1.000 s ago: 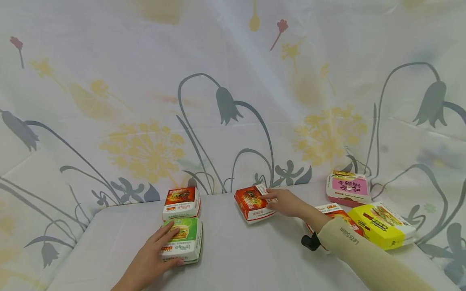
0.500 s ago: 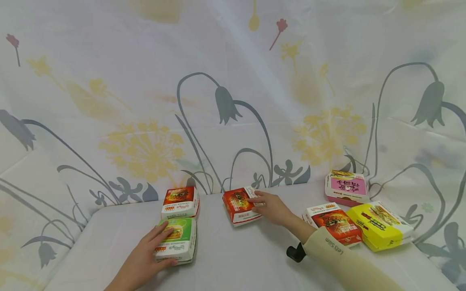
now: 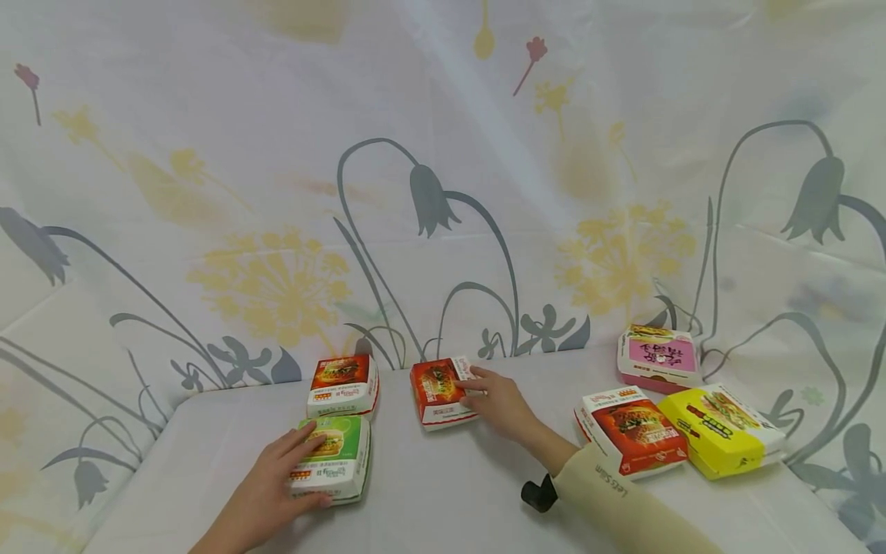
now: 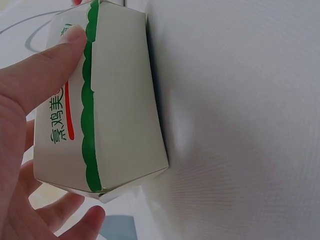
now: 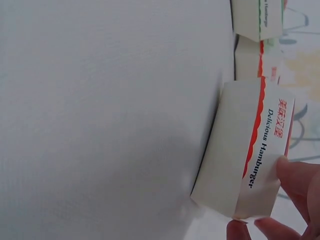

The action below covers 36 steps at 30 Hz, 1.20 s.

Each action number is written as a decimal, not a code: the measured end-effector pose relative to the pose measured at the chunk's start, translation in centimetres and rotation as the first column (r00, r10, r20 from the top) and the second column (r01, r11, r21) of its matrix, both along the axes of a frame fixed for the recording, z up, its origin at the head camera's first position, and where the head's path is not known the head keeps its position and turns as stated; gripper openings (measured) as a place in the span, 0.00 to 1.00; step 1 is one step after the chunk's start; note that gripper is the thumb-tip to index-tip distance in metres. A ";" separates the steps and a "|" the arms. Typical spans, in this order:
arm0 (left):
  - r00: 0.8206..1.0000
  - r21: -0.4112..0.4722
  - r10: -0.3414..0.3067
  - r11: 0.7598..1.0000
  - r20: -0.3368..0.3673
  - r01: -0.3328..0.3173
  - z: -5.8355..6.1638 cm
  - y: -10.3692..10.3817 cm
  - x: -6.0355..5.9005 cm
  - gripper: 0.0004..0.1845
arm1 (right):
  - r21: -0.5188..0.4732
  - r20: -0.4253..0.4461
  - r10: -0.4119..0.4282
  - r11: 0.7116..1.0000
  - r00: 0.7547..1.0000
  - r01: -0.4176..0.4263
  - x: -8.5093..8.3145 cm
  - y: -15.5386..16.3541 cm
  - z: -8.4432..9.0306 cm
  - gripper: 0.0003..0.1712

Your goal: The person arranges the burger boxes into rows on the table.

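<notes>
My left hand point(image 3: 304, 465) grips a green-topped burger box point(image 3: 338, 450) at the front left of the table, fingers lying over its lid and thumb on its near side. In the left wrist view the thumb point(image 4: 55, 65) presses the green box's point(image 4: 120, 100) white side wall. My right hand point(image 3: 472, 388) holds a red-topped burger box point(image 3: 438, 391) by its right edge, near the back of the table. In the right wrist view fingertips point(image 5: 295, 175) pinch that red box point(image 5: 240, 160) at its corner. The box stands flat on the cloth.
Another red-topped box point(image 3: 342, 383) sits just behind the green one. At the right lie a red-and-white box point(image 3: 630, 431), a yellow box point(image 3: 720, 429) and a pink box point(image 3: 661, 358). A white cloth covers the table point(image 3: 450, 492); a flowered curtain hangs behind.
My right hand has slid the red box leftward across the table, toward the two boxes at the left. My left hand stays on the green box, which shifted slightly left.
</notes>
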State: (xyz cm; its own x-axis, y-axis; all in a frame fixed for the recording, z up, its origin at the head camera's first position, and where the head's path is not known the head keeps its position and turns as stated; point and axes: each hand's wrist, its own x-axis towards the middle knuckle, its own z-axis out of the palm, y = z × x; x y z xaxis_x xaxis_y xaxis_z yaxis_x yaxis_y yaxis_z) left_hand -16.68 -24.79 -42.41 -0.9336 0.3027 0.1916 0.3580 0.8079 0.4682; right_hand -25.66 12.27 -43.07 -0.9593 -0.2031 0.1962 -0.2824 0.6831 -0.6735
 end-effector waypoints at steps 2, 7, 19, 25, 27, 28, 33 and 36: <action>1.000 -0.006 0.000 1.000 0.004 0.000 0.1 -0.1 0.0 0.49 | -0.007 -0.006 -0.013 1.000 1.000 0.013 0.0 -0.3 -0.1 0.18; 1.000 0.004 -0.016 1.000 -0.005 0.016 0.4 -0.2 -0.4 0.47 | -0.006 -0.023 -0.033 0.999 0.999 0.033 0.0 -0.8 -0.3 0.18; 0.977 0.101 -0.199 0.973 -0.074 0.206 4.8 2.9 -3.6 0.30 | -0.039 -0.058 -0.030 0.999 0.998 0.028 0.0 -1.4 -0.1 0.18; 0.982 0.160 -0.183 0.971 0.039 0.175 5.5 5.8 -6.0 0.23 | -0.045 -0.064 -0.024 0.999 0.998 0.021 -0.2 -1.8 -0.5 0.17; 0.980 0.192 -0.178 0.968 0.088 0.159 5.4 6.6 -6.7 0.22 | -0.047 -0.061 -0.028 0.999 0.998 0.025 -0.2 -1.8 -0.5 0.17; 0.978 0.211 -0.180 0.965 0.108 0.155 5.4 7.0 -7.1 0.21 | -0.046 -0.063 -0.028 0.999 0.998 0.025 -0.2 -1.8 -0.5 0.17; 0.964 0.299 -0.216 0.940 0.158 0.162 5.3 8.4 -8.8 0.20 | -0.041 -0.072 -0.026 0.999 0.997 0.023 -0.2 -1.8 -0.3 0.17; 0.957 0.308 -0.245 0.932 0.152 0.190 5.1 9.5 -9.6 0.19 | -0.045 -0.074 -0.029 0.999 0.997 0.026 -0.2 -1.8 -0.1 0.17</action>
State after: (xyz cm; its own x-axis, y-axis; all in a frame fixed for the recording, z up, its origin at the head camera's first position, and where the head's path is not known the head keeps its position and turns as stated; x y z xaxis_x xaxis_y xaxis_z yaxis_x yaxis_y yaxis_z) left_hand -26.32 -15.30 -37.27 -0.8782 0.4601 0.1307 0.3941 0.5412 0.7428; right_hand -25.91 10.45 -43.22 -0.9467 -0.1668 0.2758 -0.3148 0.6616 -0.6805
